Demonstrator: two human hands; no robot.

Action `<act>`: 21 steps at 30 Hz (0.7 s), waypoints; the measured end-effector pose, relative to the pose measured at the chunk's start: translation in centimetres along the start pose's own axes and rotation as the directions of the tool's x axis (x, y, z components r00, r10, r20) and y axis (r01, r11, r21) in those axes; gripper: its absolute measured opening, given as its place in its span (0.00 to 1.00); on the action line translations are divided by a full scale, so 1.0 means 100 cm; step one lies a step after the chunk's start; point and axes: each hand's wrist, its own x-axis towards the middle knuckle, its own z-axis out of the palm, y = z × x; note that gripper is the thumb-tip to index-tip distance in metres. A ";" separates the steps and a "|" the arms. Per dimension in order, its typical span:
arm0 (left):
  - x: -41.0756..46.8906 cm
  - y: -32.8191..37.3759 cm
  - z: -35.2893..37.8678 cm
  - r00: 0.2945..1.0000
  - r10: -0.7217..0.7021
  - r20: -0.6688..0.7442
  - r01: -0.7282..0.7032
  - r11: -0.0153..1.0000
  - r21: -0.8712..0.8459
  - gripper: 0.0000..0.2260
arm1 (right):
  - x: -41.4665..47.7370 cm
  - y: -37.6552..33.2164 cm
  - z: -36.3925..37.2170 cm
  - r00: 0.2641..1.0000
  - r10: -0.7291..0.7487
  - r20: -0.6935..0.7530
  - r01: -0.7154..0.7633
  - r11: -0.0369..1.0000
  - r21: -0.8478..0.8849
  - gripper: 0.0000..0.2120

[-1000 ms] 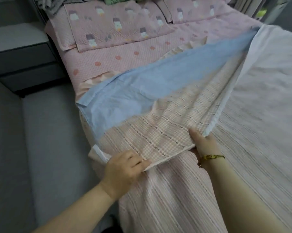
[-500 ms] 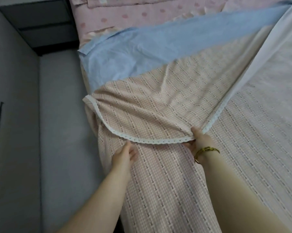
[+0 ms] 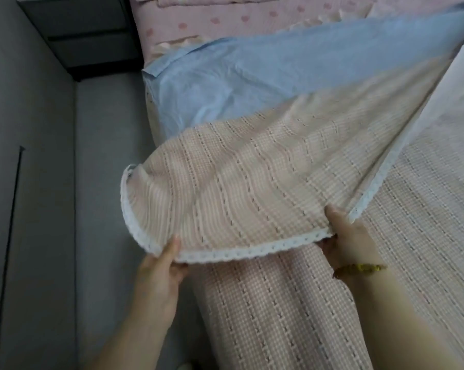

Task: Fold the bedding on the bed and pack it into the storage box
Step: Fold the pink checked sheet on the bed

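Left hand (image 3: pixel 160 271) pinches the blanket (image 3: pixel 252 188) at its lace edge, thumb on top. Right hand (image 3: pixel 351 244) grips the same edge. The checked flap lies folded back beyond both hands, over a blue sheet (image 3: pixel 252 76).

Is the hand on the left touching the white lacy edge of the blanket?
Touching. The head view shows the left hand pinching the lace edge, thumb on top and fingers tucked underneath.
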 end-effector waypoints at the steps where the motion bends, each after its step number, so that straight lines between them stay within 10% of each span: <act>1: -0.005 -0.013 -0.017 0.997 -0.081 -0.016 0.081 0.997 0.014 0.07 | -0.010 0.015 -0.006 0.999 0.039 -0.019 -0.040 0.997 -0.060 0.09; 9: 0.022 -0.060 -0.025 0.892 -0.445 -0.072 0.446 0.895 -0.008 0.21 | -0.027 0.078 -0.051 0.934 0.201 -0.295 -0.238 0.966 -0.096 0.09; 17: -0.004 -0.009 -0.042 0.990 -0.133 -0.041 0.127 0.985 -0.119 0.08 | -0.046 0.053 -0.039 0.978 0.056 -0.201 -0.034 0.993 0.111 0.08; 21: -0.050 -0.044 -0.068 0.971 -0.217 -0.101 0.213 0.976 -0.047 0.07 | -0.070 0.054 -0.062 0.983 0.085 -0.165 -0.083 0.996 0.019 0.08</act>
